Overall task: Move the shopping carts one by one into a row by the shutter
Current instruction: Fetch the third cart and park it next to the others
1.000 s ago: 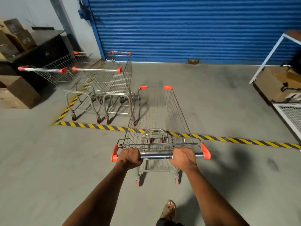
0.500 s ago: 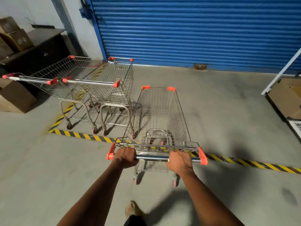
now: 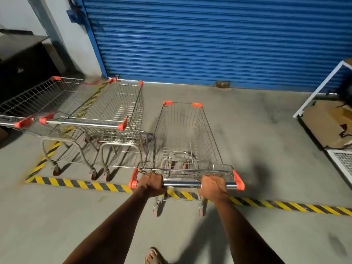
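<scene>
Both hands are gripping the chrome handlebar (image 3: 182, 184) of a wire shopping cart (image 3: 187, 141): the left hand (image 3: 152, 184) with fingers curled round the bar near its left orange end cap, the right hand (image 3: 214, 187) with fingers wrapped round it toward the right end. The cart is straddling the yellow-and-black floor tape (image 3: 80, 184), its basket past the tape and pointing at the blue shutter (image 3: 219, 39). Two parked carts (image 3: 114, 111) are standing just left of it, beyond the tape.
</scene>
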